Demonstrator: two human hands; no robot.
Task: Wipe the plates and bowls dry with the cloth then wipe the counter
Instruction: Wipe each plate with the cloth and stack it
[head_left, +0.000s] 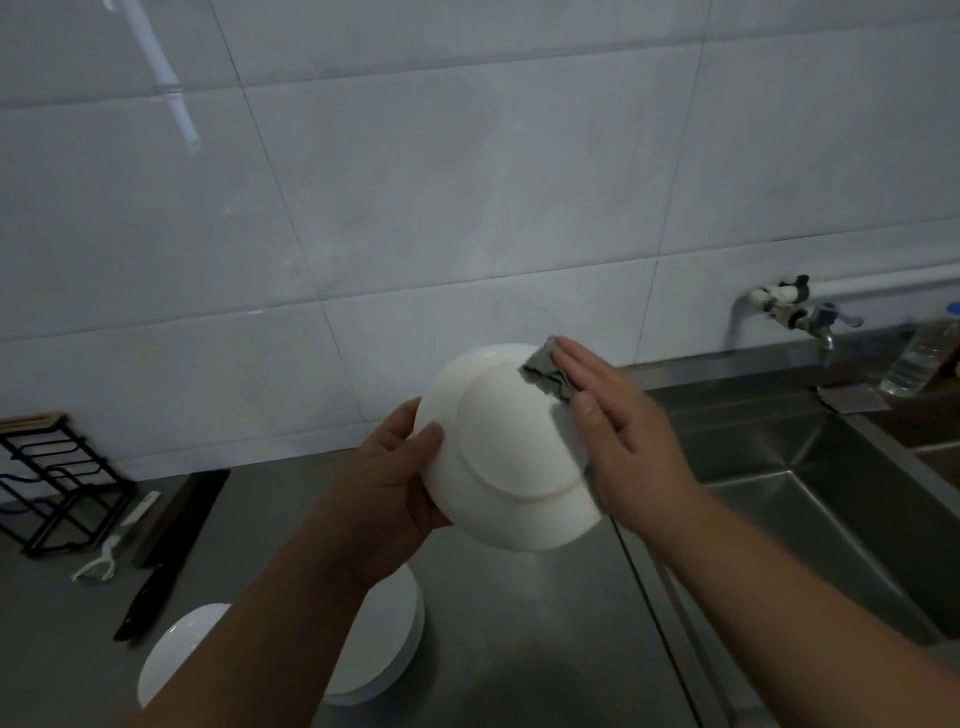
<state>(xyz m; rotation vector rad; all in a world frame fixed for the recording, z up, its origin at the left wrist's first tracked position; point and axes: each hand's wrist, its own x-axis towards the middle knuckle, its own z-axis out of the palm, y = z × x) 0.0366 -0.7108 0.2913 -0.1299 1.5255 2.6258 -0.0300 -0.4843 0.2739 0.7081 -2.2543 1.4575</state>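
A white plate is held up above the steel counter, tilted with its underside toward me. My left hand grips its left rim, thumb on the underside. My right hand presses a grey cloth flat against the plate's upper right rim, fingers straight. Below my left forearm lies a stack of white plates, and a white bowl sits to its left.
A steel sink lies to the right, with a tap on the tiled wall and a plastic bottle behind it. On the left counter stand a black rack, a dark knife and a white peeler.
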